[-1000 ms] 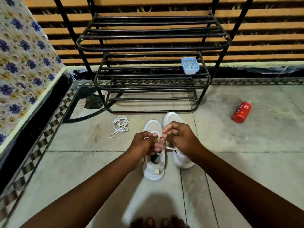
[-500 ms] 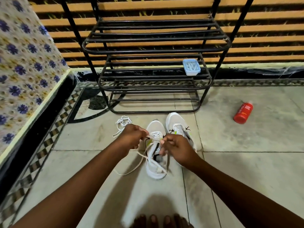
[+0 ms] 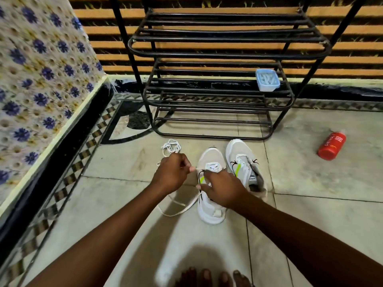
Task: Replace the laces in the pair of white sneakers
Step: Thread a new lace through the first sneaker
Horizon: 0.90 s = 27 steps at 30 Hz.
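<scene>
On tiled floor (image 3: 310,214) by blk rack (image 3: 217,48), both hands pinching lace (image 3: 180,211)

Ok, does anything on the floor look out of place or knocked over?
The red bottle lies on its side on the tiles, right of the rack, well away from the sneakers. A loose white lace sits bunched on the floor beyond the left hand. Nothing looks spilled.

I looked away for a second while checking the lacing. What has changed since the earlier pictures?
The left hand moved out to the left, pulling the lace sideways from the near sneaker; slack now loops on the floor. The right hand dropped onto that sneaker. The other sneaker, spare lace and red bottle lie as before.
</scene>
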{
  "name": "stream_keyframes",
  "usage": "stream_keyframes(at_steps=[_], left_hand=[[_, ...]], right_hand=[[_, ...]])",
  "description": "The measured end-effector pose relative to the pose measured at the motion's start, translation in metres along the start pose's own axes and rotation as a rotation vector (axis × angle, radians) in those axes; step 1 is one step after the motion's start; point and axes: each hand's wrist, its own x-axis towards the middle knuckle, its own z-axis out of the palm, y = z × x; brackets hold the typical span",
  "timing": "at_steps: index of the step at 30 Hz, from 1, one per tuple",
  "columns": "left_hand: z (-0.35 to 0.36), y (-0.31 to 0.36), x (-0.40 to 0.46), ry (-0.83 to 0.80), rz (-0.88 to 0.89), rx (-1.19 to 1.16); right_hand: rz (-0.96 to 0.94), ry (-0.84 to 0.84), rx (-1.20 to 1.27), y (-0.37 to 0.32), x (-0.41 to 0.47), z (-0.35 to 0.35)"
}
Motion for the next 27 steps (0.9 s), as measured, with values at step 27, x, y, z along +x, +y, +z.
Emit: stream_keyframes(at_steps=[27], left_hand=[[0.033, 0.066, -0.009, -0.255, -0.023, -0.657]], right_hand=[[-0.082, 0.779, 0.526, 0.024, -0.031, -0.063]])
